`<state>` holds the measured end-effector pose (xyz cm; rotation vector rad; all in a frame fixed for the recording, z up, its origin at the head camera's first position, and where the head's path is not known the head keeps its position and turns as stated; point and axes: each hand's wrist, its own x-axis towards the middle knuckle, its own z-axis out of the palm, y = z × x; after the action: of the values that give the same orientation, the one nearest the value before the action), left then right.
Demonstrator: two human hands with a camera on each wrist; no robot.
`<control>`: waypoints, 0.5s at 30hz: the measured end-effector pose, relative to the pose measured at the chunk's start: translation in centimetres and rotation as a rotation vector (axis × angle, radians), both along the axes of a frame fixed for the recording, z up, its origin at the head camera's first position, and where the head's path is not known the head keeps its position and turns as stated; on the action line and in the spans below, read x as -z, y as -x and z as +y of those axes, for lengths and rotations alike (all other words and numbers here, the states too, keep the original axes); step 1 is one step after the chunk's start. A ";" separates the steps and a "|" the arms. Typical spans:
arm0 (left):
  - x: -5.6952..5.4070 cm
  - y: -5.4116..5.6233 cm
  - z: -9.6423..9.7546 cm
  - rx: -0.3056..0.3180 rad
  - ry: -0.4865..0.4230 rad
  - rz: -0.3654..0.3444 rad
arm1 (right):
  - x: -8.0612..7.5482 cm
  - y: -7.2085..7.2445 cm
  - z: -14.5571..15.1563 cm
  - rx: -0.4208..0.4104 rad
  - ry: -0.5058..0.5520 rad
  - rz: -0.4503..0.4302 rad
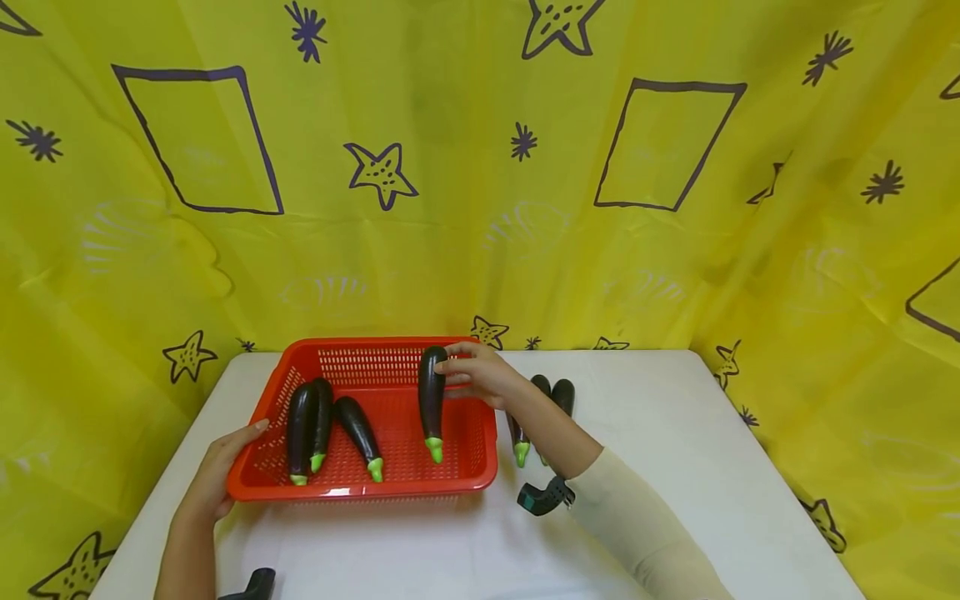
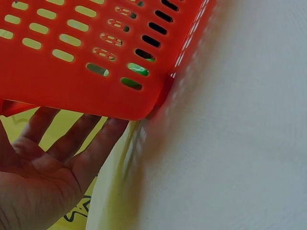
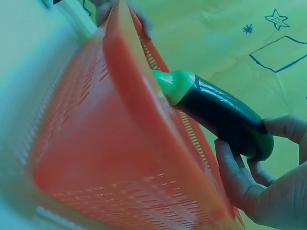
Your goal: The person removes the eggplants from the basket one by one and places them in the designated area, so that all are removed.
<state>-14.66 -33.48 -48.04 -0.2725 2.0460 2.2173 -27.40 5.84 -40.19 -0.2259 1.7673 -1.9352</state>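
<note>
My right hand (image 1: 483, 375) pinches a dark eggplant (image 1: 431, 392) near its rounded end, over the right part of a red plastic basket (image 1: 360, 492). The green stem end of this eggplant points down into the basket; in the right wrist view, thumb and fingers are on either side of the held eggplant (image 3: 225, 115). My left hand (image 1: 213, 471) holds the basket's left rim, its fingers at the edge of the basket wall (image 2: 72, 91) in the left wrist view. Inside the basket, at left and middle, lie three eggplants (image 1: 302, 429).
More eggplants (image 1: 562, 396) lie on the white table (image 1: 660, 467) to the right of the basket, partly hidden behind my right forearm. A yellow curtain (image 1: 450, 267) with dark drawings hangs behind the table and along its sides.
</note>
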 end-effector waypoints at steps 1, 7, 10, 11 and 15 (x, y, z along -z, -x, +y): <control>0.0 0.0 0.0 0.000 0.002 -0.001 | 0.0 -0.1 0.1 0.003 0.001 0.003; -0.1 -0.1 0.0 0.002 0.017 -0.012 | 0.2 -0.4 1.0 0.037 0.032 0.037; -0.1 -0.1 0.0 -0.002 0.024 -0.018 | 0.2 -0.6 1.4 0.063 0.029 0.046; -0.1 -0.1 0.0 -0.005 0.025 -0.019 | 0.2 -0.7 1.6 0.071 0.022 0.048; 0.0 -0.1 0.1 -0.011 0.022 -0.011 | 0.3 -1.1 2.2 0.100 0.013 0.058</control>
<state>-14.60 -33.36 -48.01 -0.2976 2.0691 2.1965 -26.29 8.03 -40.47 -0.2040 1.8361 -2.0295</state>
